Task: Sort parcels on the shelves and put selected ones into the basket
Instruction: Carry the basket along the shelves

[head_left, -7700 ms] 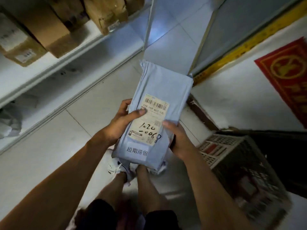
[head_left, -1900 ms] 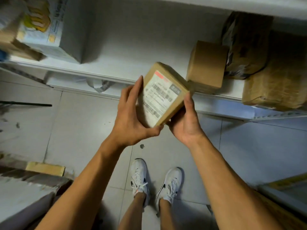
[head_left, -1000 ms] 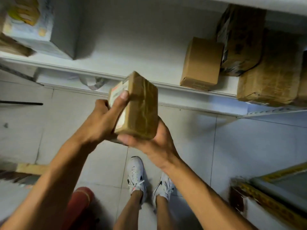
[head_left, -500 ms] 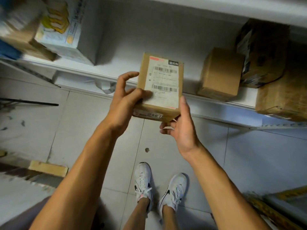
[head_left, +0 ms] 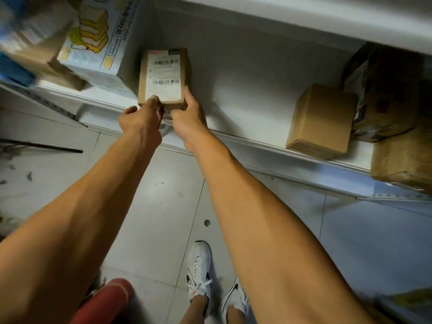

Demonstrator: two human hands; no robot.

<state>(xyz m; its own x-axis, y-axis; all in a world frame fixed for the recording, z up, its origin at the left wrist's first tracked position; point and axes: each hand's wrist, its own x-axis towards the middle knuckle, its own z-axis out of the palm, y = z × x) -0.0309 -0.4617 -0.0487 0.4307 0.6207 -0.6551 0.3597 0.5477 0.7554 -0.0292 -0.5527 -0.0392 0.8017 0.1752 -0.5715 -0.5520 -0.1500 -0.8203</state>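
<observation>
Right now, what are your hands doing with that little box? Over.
Both hands, left hand and right hand, grip the small labelled carton. Carton on white shelf, beside the printed box. Nothing blocking.

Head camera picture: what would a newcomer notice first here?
First, the labelled box standing on the white shelf, with the left hand and the right hand at its near edge. Next, the carton with banana pictures just left of it, and the plain brown box further right.
</observation>
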